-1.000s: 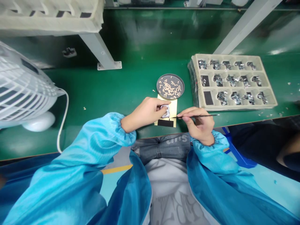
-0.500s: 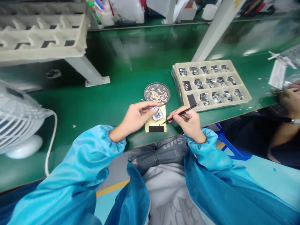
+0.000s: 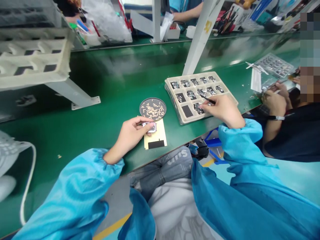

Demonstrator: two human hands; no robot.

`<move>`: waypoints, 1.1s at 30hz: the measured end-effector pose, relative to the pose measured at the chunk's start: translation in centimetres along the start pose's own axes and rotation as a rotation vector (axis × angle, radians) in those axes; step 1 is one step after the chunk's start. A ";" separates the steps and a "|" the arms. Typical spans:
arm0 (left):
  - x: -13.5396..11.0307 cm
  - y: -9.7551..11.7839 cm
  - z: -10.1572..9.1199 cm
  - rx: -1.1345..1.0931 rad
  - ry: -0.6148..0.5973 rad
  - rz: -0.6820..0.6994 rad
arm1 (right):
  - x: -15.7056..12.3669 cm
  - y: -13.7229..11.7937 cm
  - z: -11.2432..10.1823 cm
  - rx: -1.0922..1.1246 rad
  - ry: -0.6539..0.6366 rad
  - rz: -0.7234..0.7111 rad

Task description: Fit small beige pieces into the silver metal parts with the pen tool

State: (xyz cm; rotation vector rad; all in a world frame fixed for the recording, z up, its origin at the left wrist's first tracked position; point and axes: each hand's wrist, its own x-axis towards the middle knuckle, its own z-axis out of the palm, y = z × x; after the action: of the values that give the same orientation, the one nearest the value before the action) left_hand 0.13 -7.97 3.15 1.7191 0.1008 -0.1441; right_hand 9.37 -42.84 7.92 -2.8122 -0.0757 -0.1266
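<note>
My left hand [image 3: 131,133] pinches a small square metal part [image 3: 150,127] above a yellow card [image 3: 155,137] with a black strip, near the green bench's front edge. Just behind it sits a round black perforated dish [image 3: 152,108] holding several tiny pale pieces. My right hand [image 3: 223,109] is closed round black tweezers [image 3: 206,98] and reaches over the beige compartment tray [image 3: 182,120], its tip among the shiny metal parts [image 3: 193,94] in the cells.
A white frame leg [image 3: 199,36] rises behind the tray, and another footed leg [image 3: 75,95] stands at left under a beige tray rack [image 3: 32,63]. A fan cable [image 3: 28,181] lies far left. Another person's hands [image 3: 273,100] work at the right with a second parts tray [image 3: 275,65].
My right hand with the tweezers has moved from beside the yellow card out to the compartment tray. The view has swung up and to the right; my left hand still holds the part.
</note>
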 end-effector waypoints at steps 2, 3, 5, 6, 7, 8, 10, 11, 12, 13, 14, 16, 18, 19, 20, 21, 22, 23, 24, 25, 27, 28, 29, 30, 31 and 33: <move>0.1 -0.2 0.0 -0.036 0.023 0.010 | -0.5 -0.8 -0.2 -0.081 -0.015 0.021; 0.2 -0.3 0.0 -0.053 0.036 0.012 | -0.8 -1.3 -0.2 -0.120 -0.020 0.025; 0.2 -0.4 0.0 -0.079 0.059 0.009 | -1.2 -2.1 -0.3 -0.171 -0.048 0.028; 0.2 -0.3 0.0 -0.091 0.069 0.006 | -1.4 -2.3 -0.3 -0.181 -0.066 0.030; 0.2 -0.3 0.0 -0.104 0.076 0.001 | -1.4 -2.4 -0.3 -0.179 -0.079 0.037; 0.2 -0.3 -0.1 -0.121 0.081 -0.001 | -1.4 -2.3 -0.2 -0.164 -0.087 0.041; 0.2 -0.3 -0.2 -0.173 0.070 0.004 | -1.3 -1.7 0.1 -0.090 -0.089 0.033; 0.2 -0.4 -0.2 -0.209 0.050 0.007 | -1.2 -1.3 0.3 -0.042 -0.078 0.025; 0.3 -0.4 -0.3 -0.250 0.023 0.007 | -1.1 -0.8 0.5 0.004 -0.058 0.016; 0.3 -0.5 -0.3 -0.294 -0.006 0.004 | -1.1 -0.4 0.7 0.044 -0.033 0.010; 0.3 -0.5 -0.4 -0.336 -0.032 -0.002 | -1.0 0.0 1.0 0.073 -0.006 0.007; 0.2 -0.5 -0.4 -0.396 -0.059 -0.013 | -1.0 0.3 1.4 0.134 0.055 -0.008; 0.2 -0.4 -0.4 -0.418 -0.061 -0.009 | -1.2 0.0 1.5 0.285 0.126 -0.047; 0.1 -0.4 -0.4 -0.424 -0.060 -0.006 | -1.5 -0.5 1.5 0.385 0.156 -0.069; 0.1 -0.4 -0.4 -0.427 -0.059 -0.003 | -1.9 -1.2 1.4 0.482 0.168 -0.091; 0.1 -0.4 -0.4 -0.428 -0.058 0.000 | -2.4 -2.1 1.4 0.570 0.157 -0.110; 0.1 -0.4 -0.4 -0.428 -0.057 0.004 | -3.0 -3.1 1.4 0.645 0.122 -0.128; 0.1 -0.4 -0.4 -0.426 -0.058 0.009 | -3.7 -4.2 1.5 0.703 0.055 -0.148; 0.1 -0.5 -0.4 -0.423 -0.062 0.016 | -4.4 -5.4 1.8 0.778 -0.017 -0.169; 0.2 -0.6 -0.4 -0.419 -0.070 0.022 | -5.1 -6.6 2.2 0.860 -0.111 -0.194; 0.2 -0.8 -0.5 -0.411 -0.089 0.038 | -6.2 -8.8 3.5 0.991 -0.306 -0.226; 0.2 -0.8 -0.5 -0.406 -0.096 0.049 | -6.5 -9.8 4.3 1.040 -0.368 -0.231; 0.2 -0.9 -0.5 -0.398 -0.101 0.063 | -6.7 -10.6 5.1 1.083 -0.405 -0.231; 0.2 -1.0 -0.5 -0.390 -0.105 0.080 | -6.7 -11.3 5.9 1.126 -0.420 -0.227; 0.2 -1.0 -0.5 -0.382 -0.111 0.101 | -6.7 -11.8 6.6 1.167 -0.428 -0.219; 0.3 -1.2 -0.5 -0.365 -0.122 0.153 | -6.4 -12.4 7.6 1.231 -0.443 -0.180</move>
State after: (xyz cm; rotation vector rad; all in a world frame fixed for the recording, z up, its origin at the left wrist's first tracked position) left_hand 0.23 -7.33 1.98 1.3448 -0.0906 -0.1092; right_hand 2.75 -28.90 4.02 -1.5531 -0.3638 0.3802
